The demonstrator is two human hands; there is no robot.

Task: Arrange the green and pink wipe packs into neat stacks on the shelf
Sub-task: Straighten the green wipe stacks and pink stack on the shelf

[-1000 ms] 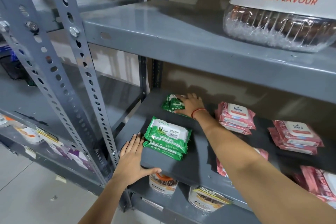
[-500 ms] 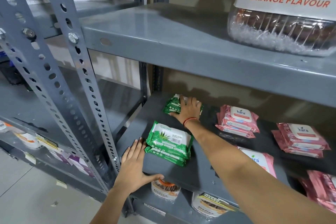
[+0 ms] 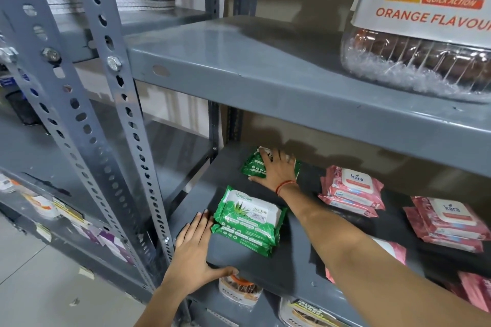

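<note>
On the grey middle shelf point(image 3: 297, 271) a stack of two green wipe packs point(image 3: 249, 220) lies near the front left. Behind it, at the back left, sits another green pack point(image 3: 251, 167). My right hand point(image 3: 277, 171) lies over that rear pack, fingers curled over its top and thumb at its front edge. My left hand point(image 3: 194, 255) rests on the shelf's front left corner, thumb hooked under the edge, beside the front green stack. Pink packs sit in two stacks, one mid-shelf point(image 3: 350, 191) and one further right point(image 3: 449, 223). My right forearm partly hides a loose pink pack point(image 3: 393, 249).
More pink packs point(image 3: 475, 292) lie at the right edge. The upper shelf point(image 3: 265, 82) overhangs close above and carries a large lozenge jar point(image 3: 419, 66). A perforated steel upright point(image 3: 119, 141) stands at the left. Jars point(image 3: 240, 289) sit on the shelf below.
My right hand has slid further over the rear green pack and closed around it. The view has moved a little closer. My left hand stays on the shelf edge.
</note>
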